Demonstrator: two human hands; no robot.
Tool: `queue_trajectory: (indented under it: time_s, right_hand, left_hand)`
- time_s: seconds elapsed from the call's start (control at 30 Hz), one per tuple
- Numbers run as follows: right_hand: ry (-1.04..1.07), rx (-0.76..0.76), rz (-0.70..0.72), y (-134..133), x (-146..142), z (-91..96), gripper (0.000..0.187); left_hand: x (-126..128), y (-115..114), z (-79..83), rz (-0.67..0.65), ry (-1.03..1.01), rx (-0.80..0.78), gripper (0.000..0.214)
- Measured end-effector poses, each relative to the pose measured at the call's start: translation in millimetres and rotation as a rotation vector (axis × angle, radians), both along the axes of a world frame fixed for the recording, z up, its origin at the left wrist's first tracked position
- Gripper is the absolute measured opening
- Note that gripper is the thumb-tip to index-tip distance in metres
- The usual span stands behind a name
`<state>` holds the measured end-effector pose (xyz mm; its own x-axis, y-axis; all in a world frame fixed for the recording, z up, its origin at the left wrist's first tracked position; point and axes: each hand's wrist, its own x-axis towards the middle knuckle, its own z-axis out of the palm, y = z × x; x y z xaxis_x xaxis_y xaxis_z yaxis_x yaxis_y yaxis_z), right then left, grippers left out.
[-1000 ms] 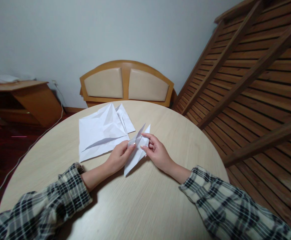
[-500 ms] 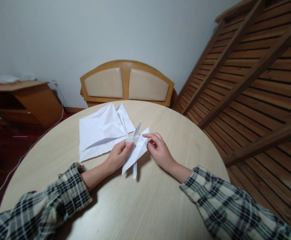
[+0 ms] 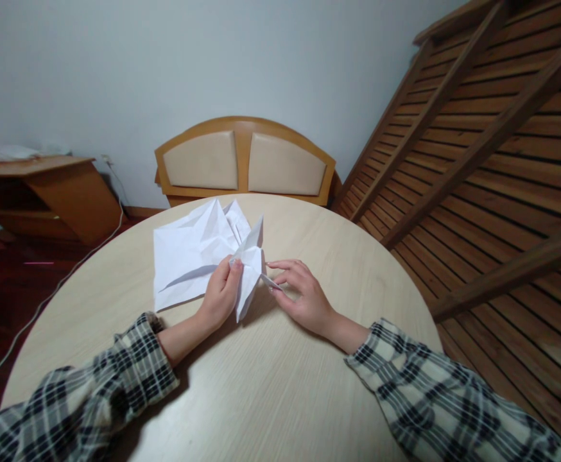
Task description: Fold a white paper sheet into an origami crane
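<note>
Now the left hand (image 3: pixel 220 295) pinches the folded paper figure (image 3: pixel 250 269), swung upright from its earlier slant, while the right hand (image 3: pixel 300 292) pinches its thin side flap (image 3: pixel 271 282).

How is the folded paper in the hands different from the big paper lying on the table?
The folded paper is small, narrow and pointed; the big sheet is much wider. The folded paper stands up, gripped by the left hand, with the right hand at its thin tip; the big sheet lies on the table. Both are white and creased.
</note>
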<state>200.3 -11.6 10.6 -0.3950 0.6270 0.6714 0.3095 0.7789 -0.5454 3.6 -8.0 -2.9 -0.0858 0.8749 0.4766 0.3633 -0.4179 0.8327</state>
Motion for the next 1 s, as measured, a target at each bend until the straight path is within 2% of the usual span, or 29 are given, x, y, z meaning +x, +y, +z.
queue_trajectory:
  time_s: [0.07, 0.17, 0.27, 0.37, 0.47, 0.6, 0.67, 0.8, 0.9, 1.0]
  right_hand:
    - [-0.003, -0.075, 0.114, -2, -1, 1.1, 0.002]
    - [0.007, -0.208, 0.196, -2, -2, 0.1, 0.017]
    - [0.062, -0.310, 0.173, 3, -2, -1.1, 0.026]
    - [0.116, -0.377, 0.062, 7, -2, -2.4, 0.024]
    - [0.144, -0.408, -0.012, 9, -2, -4.9, 0.023]
    - [0.128, -0.469, 0.014, 7, -3, -9.5, 0.022]
    - [0.121, -0.503, 0.043, 6, -4, -11.1, 0.022]
    - [0.172, -0.622, 0.074, 6, -6, -13.1, 0.025]
    - [0.280, -0.813, 0.113, 10, -7, -15.1, 0.027]
    - [0.363, -0.947, 0.103, 13, -9, -16.9, 0.023]
  left_hand:
    - [0, -2, 0.7, -0.034, 0.051, 0.016, 0.031]
    - [-1, -5, 3.4, -0.101, 0.194, 0.067, 0.024]
    - [-1, -8, 7.6, -0.204, 0.367, 0.125, 0.018]
    - [-1, -9, 9.9, -0.301, 0.409, 0.152, 0.018]
    - [-2, -5, 6.7, -0.284, 0.262, 0.130, 0.026]
    - [-3, 7, -3.1, -0.091, -0.094, 0.006, 0.027]
    - [-3, 11, -7.2, -0.128, -0.215, -0.102, 0.039]
    - [-2, 11, -8.9, -0.352, -0.330, -0.313, 0.035]
    - [-1, 7, -7.2, -0.409, -0.338, -0.279, 0.029]
    - [-1, 5, -6.9, -0.380, -0.280, -0.157, 0.031]
